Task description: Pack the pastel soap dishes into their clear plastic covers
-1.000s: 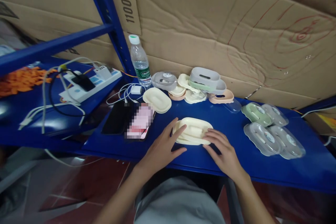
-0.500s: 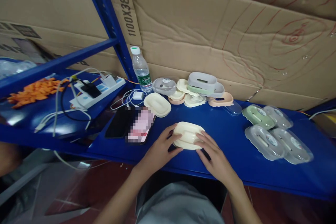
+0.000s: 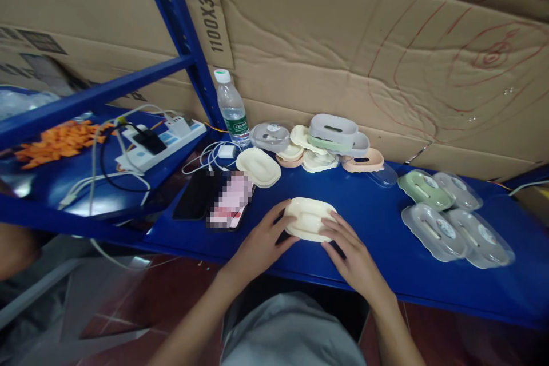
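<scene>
Between my two hands is a cream oval plastic dish [image 3: 309, 218], shaped like a soap dish part, above the near part of the blue table [image 3: 364, 246]. My left hand [image 3: 269, 235] grips its left end, fingers on the top and thumb at the near edge. On the right end my right hand [image 3: 346, 243] is closed the same way. Whether the dish touches the table I cannot tell. Another cream oval dish [image 3: 258, 167] lies farther back on the left, beside a phone [image 3: 231, 201] with a lit screen.
Grey, green, cream and peach soap dish parts [image 3: 333, 132] are piled along the cardboard wall [image 3: 300, 40]. Several lidded dishes [image 3: 435, 231] sit at the right. A water bottle [image 3: 234, 111], a dark phone [image 3: 195, 197], a power strip [image 3: 160, 147] and orange pieces [image 3: 64, 143] are at the left.
The view has shifted slightly. Both hands keep hold of the cream dish in nearly the same place; nothing else has visibly moved.
</scene>
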Motion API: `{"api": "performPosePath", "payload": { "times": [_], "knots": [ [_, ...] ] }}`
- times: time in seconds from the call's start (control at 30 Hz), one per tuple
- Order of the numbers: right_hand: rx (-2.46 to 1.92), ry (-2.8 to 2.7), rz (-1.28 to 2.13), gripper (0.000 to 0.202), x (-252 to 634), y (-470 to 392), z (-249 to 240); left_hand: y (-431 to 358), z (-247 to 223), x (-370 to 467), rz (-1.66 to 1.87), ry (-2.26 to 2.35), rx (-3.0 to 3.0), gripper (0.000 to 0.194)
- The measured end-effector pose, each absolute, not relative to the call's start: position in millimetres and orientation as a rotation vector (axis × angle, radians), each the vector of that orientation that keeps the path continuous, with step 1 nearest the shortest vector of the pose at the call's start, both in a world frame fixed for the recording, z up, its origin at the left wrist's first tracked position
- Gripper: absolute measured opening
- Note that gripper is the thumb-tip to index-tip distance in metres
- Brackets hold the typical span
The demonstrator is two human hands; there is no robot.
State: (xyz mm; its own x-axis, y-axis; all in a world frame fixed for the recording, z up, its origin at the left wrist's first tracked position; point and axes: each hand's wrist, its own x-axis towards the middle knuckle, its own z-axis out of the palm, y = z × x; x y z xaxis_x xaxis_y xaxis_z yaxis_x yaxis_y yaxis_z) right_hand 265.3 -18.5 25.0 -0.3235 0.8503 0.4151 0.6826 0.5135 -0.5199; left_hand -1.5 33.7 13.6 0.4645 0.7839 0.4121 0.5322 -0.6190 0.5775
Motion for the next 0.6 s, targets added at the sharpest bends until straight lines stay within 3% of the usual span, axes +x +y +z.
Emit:
{"api": "performPosePath", "payload": {
  "times": [0.1,0.17,0.33,0.4,0.6],
  "knots": [
    [-1.268,-2.011,0.279,0.034,267.2,-18.0,23.4,32.3,16.9,-1.5,0.88,1.169,2.32,0.064],
    [-1.314,-1.909,0.236,0.033,268.8,-17.0,22.8,31.7,19.1,-1.2,0.84,1.181,2.34,0.07],
    [-1.457,-1.699,0.168,0.024,273.9,-13.2,20.2,33.0,19.9,0.2,0.894,1.084,2.463,0.025],
    [-1.477,-1.673,0.18,0.023,275.5,-12.6,19.3,33.5,19.1,0.5,0.904,1.07,2.468,0.021],
    [-1.377,-1.811,0.266,0.024,271.3,-14.5,22.7,32.5,18.2,-0.3,0.854,1.159,2.353,0.067]
  ]
}}
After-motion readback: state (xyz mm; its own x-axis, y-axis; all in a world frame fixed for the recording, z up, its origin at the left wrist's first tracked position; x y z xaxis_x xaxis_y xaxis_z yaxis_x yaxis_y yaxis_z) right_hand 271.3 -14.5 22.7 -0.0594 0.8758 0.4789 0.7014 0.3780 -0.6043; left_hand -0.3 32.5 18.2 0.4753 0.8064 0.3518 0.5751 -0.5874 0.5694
